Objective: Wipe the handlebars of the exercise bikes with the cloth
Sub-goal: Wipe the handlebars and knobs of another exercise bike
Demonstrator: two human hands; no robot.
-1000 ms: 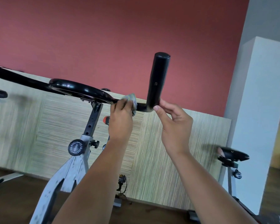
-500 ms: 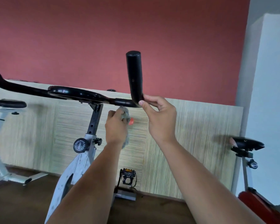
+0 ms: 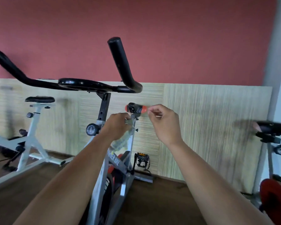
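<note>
The black handlebars (image 3: 94,84) of a grey exercise bike (image 3: 113,163) cross the middle of the view, with one horn (image 3: 120,62) rising up on the right. My left hand (image 3: 116,125) is below the bar and grips a pale greenish cloth (image 3: 122,141) that hangs down from it. My right hand (image 3: 164,122) is lower right of the bar, apart from it, with its fingers curled and nothing in them. A black knob with orange ends (image 3: 135,108) sits between my two hands.
A white bike with a black saddle (image 3: 39,99) stands at the left. Another bike's saddle (image 3: 271,127) and red flywheel (image 3: 272,198) are at the right edge. A wood-pattern panel (image 3: 209,127) and red wall lie behind. A pedal (image 3: 142,159) hangs near the dark floor.
Both hands have come off the handlebar and dropped below it. My left hand took the cloth down with it, and my right hand let go of the horn's base.
</note>
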